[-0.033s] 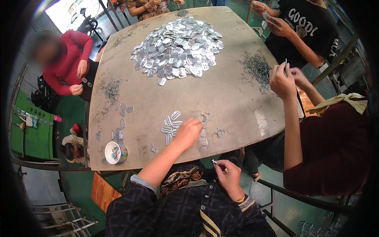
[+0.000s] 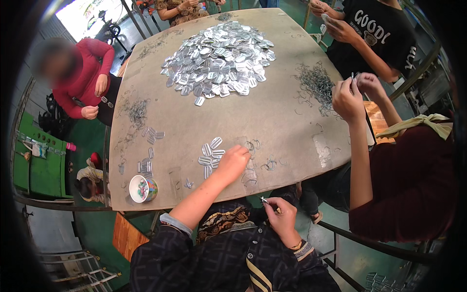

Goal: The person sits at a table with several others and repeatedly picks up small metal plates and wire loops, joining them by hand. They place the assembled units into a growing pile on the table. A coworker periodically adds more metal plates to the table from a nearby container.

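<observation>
My left hand [image 2: 234,163] rests low over the table, fingers curled down and pressed together beside several bent wire hooks [image 2: 253,144]. What its fingertips pinch, if anything, is hidden. Just left of it lie several flat, slotted silvery metal buckles [image 2: 206,160], some partly touching. My right hand [image 2: 283,220] is off the table's near edge, above my lap, closed on a small silvery metal piece [image 2: 264,199] that sticks out past thumb and finger. More wire hooks [image 2: 269,164] lie scattered to the right of my left hand.
A big heap of buckles [image 2: 219,61] covers the table's far middle. Tangled hook piles [image 2: 317,83] lie at both sides. A paper cup [image 2: 144,189] with small colourful things stands near the left corner. Co-workers sit around the table; one person's forearm [image 2: 361,160] is close on my right.
My hands stay almost where they were. The person at the left has lowered one hand slightly, and the near person at the right has shifted the farther hand.
</observation>
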